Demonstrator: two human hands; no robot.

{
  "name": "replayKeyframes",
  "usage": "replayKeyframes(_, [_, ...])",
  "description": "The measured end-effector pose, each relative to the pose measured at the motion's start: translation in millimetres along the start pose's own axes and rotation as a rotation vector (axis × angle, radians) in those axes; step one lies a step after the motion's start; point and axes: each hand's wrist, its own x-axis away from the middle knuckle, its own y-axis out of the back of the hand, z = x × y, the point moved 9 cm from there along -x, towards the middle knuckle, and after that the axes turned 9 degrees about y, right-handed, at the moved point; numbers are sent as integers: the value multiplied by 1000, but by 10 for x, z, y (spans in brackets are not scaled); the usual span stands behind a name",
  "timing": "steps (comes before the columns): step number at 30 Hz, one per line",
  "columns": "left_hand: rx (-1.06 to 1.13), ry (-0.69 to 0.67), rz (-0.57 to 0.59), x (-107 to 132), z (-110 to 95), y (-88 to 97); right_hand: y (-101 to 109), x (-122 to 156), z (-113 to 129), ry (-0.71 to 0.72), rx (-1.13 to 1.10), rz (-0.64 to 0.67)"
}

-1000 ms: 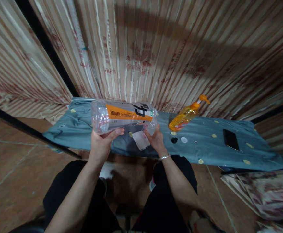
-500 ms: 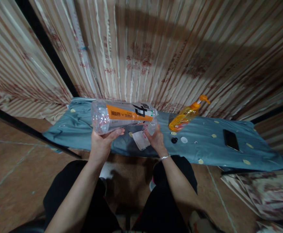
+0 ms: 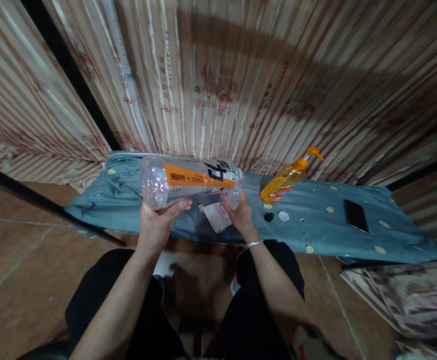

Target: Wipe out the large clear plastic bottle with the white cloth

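My left hand (image 3: 158, 220) cradles the base end of a large clear plastic bottle (image 3: 188, 179) with an orange label, held sideways above the table, its neck pointing right. My right hand (image 3: 241, 214) is closed around a small clear container (image 3: 234, 194) just under the bottle's neck. A white cloth or paper (image 3: 217, 216) lies on the table between my hands. Whether liquid is flowing I cannot make out.
The low table wears a blue-grey cloth (image 3: 316, 225). On it stand an orange pump dispenser bottle (image 3: 288, 177), a black cap (image 3: 269, 216), a white cap (image 3: 284, 216) and a black phone (image 3: 356, 216). Striped curtains (image 3: 241, 75) hang behind. My dark-trousered knees are below.
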Motion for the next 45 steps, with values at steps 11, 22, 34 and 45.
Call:
replayKeyframes(11, [20, 23, -19, 9, 3, 10, 1, -5, 3, -18, -16, 19])
replayKeyframes(22, [19, 33, -27, 3, 22, 13, 0, -2, -11, -13, -16, 5])
replayKeyframes(34, [20, 21, -16, 17, 5, 3, 12, -1, -6, -42, -12, 25])
replayKeyframes(45, [15, 18, -11, 7, 11, 9, 21, 0, 16, -36, 3, 24])
